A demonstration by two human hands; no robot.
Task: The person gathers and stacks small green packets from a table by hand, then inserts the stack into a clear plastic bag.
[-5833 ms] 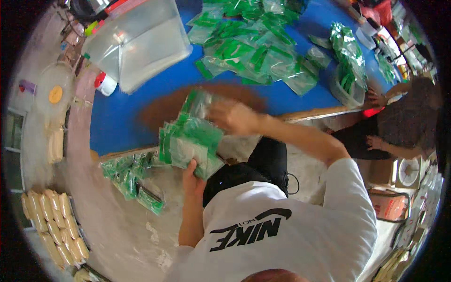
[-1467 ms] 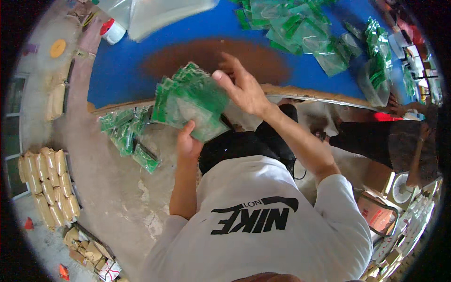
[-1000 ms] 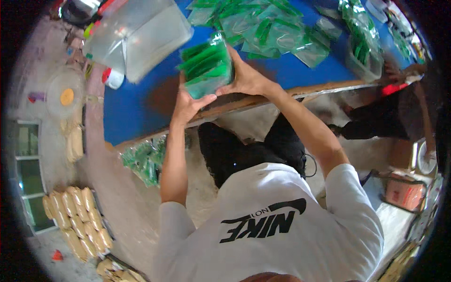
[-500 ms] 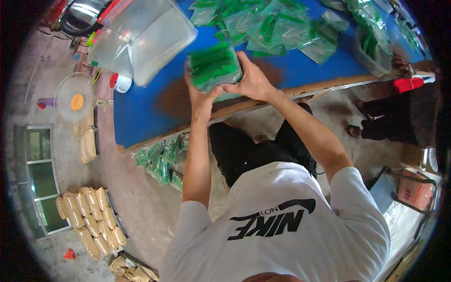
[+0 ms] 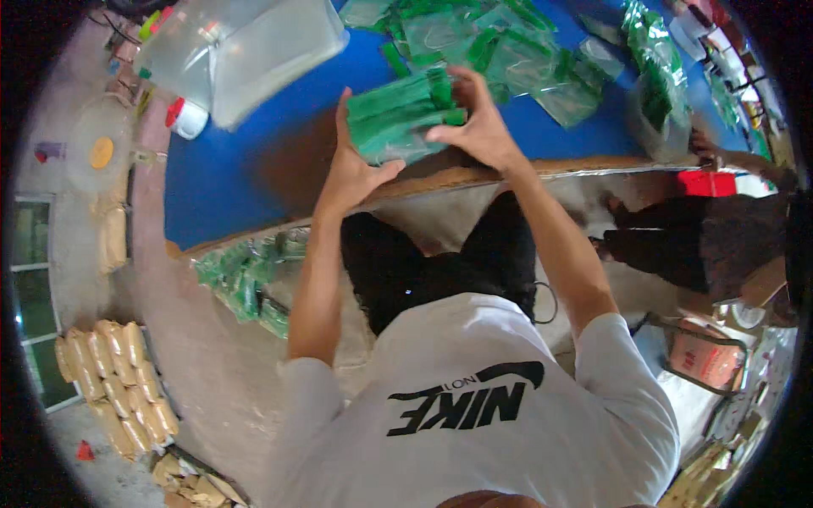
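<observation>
Green-and-clear plastic packets (image 5: 405, 117) sat in a stack between both hands, held over the near edge of the blue table (image 5: 246, 173). On one side the left hand (image 5: 354, 169) pressed flat against the stack, thumb under it — on the other, the right hand (image 5: 476, 127) curled over the top, fingers gripping. More loose packets (image 5: 500, 51) lay spread just beyond, and a clear plastic tub (image 5: 241, 51) stood tilted well to the left. Another bundle of green packets (image 5: 246, 275) lay on the floor below the table.
</observation>
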